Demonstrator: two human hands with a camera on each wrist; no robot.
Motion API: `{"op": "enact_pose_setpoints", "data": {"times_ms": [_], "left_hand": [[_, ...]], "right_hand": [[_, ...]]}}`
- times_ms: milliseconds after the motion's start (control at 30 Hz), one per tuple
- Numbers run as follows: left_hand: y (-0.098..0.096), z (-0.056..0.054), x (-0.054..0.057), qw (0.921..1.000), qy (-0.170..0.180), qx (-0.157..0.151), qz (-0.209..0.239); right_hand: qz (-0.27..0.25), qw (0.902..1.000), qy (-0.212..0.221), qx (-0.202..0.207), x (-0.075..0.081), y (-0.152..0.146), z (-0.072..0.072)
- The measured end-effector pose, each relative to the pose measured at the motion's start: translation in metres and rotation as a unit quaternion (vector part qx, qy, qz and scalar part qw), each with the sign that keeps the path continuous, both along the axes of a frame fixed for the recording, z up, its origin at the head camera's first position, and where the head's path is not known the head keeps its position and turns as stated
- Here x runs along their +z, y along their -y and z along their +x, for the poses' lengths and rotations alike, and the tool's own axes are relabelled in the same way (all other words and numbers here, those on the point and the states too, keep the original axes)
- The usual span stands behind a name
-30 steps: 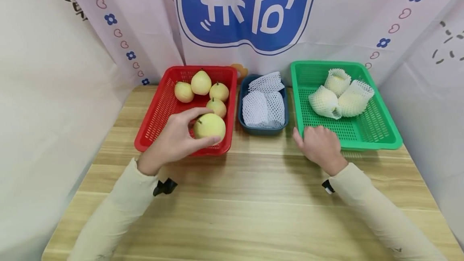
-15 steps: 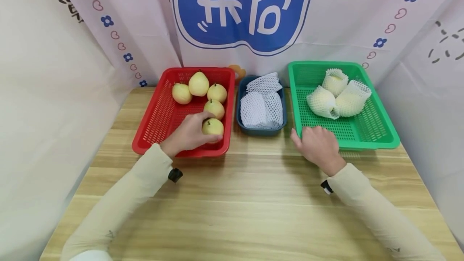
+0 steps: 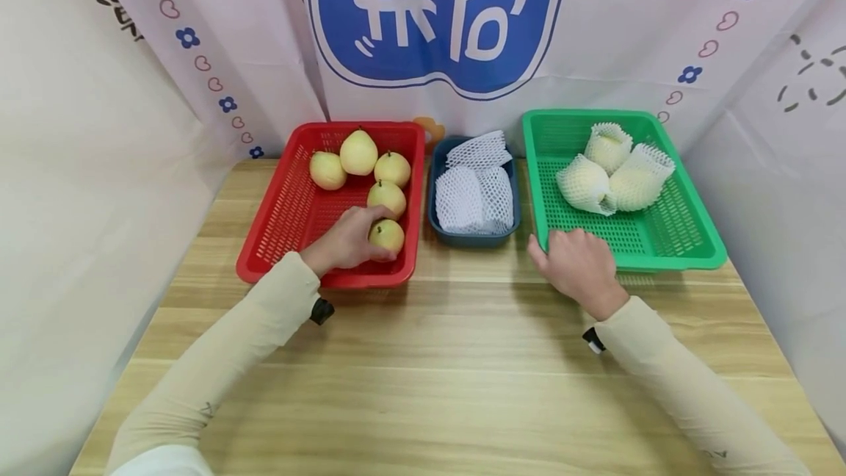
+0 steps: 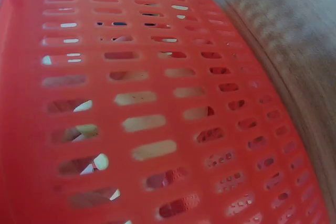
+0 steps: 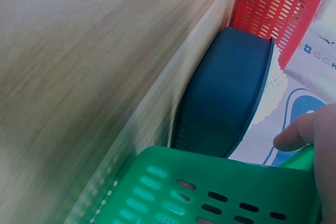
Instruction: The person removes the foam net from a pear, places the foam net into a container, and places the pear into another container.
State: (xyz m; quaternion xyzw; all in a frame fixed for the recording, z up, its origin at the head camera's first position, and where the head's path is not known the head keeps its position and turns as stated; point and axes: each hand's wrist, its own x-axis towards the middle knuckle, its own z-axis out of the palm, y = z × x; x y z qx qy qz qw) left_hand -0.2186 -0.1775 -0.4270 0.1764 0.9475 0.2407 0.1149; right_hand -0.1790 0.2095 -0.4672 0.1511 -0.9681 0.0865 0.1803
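Note:
In the head view my left hand (image 3: 350, 239) reaches into the red basket (image 3: 247, 263) and holds a yellow pear (image 3: 387, 236) low at its near right corner, thumb and fingers around it. Several other pears (image 3: 359, 153) lie behind it along the back and right side. My right hand (image 3: 581, 267) grips the near left corner of the green basket (image 3: 700, 259). The right wrist view catches its thumb (image 5: 296, 132) over that green rim. Seen from the left wrist, the red basket's slotted wall (image 4: 157, 93) hides most of the left hand.
Between the baskets stands a small dark blue bin (image 3: 476, 239) with several white foam net sleeves (image 3: 460, 199). Inside the green basket are 3 pears in foam nets (image 3: 584, 184). A printed cloth (image 3: 608, 35) hangs behind the wooden table (image 3: 423, 388).
My left hand has lowered the pear from above the red basket's near side down into its near right corner. The right hand keeps its hold on the green basket.

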Motion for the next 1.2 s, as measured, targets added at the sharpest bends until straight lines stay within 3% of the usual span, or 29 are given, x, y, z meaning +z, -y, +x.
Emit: {"op": "enact_pose_setpoints", "data": {"times_ms": [233, 433, 633, 800, 1000, 1100, 1200], "left_hand": [[-0.001, -0.003, 0.003, 0.9998, 0.015, 0.009, 0.005], [-0.002, -0.001, 0.004, 0.9999, -0.009, -0.001, -0.008], [0.000, 0.007, 0.017, 0.9993, -0.023, 0.011, 0.029], [-0.001, 0.020, 0.040, 0.9968, -0.057, 0.005, 0.056], [-0.006, 0.046, 0.071, 0.9954, -0.082, -0.003, 0.050], [-0.011, 0.059, 0.079, 0.9953, -0.084, -0.020, 0.044], [-0.016, 0.071, 0.078, 0.9950, -0.088, -0.038, 0.028]], "right_hand": [[0.002, 1.0000, 0.002, 0.000, 0.000, 0.000, 0.000], [0.002, 1.0000, -0.003, 0.003, 0.000, 0.000, 0.000], [0.002, 1.0000, 0.004, -0.002, 0.001, 0.000, -0.001], [0.005, 0.9999, 0.008, -0.006, 0.001, 0.001, 0.000], [0.005, 0.9999, 0.015, -0.006, 0.003, 0.002, 0.000], [0.004, 0.9997, 0.021, -0.008, 0.004, 0.002, 0.001], [0.005, 0.9996, 0.026, -0.008, 0.004, 0.002, 0.001]]}}
